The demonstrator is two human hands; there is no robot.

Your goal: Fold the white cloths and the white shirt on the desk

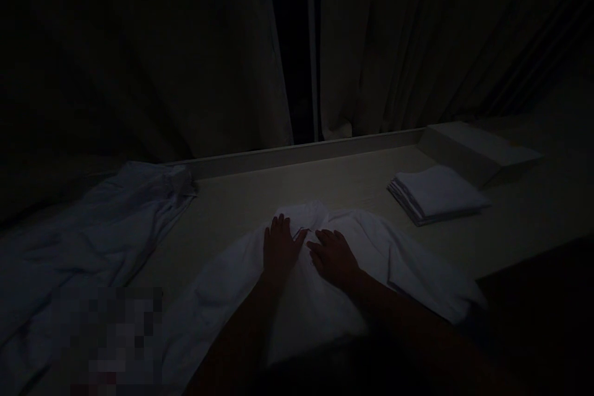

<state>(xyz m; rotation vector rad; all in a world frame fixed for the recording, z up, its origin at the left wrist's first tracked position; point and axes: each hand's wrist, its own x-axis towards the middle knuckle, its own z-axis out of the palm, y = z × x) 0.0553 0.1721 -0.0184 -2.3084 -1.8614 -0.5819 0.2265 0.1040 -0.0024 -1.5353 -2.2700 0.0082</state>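
Observation:
A white garment that looks like a shirt (320, 315) lies spread on the pale table in front of me, its sleeves out to both sides. My left hand (281, 247) rests flat near its collar end, fingers stretched out and thumb apart. Just to the right, my right hand (334, 258) lies on the cloth with its fingers spread and a little bent. Between the two hands runs a small dark line at the neck opening. Dim light hides finer detail of the cloth.
More pale crumpled clothing (106, 223) lies at the left. A folded stack of white cloth (439, 193) sits at the right, beside a low pale box (477, 148). A raised ledge (306, 151) runs along the back, with dark curtains (208, 62) behind. The lower left corner is pixelated.

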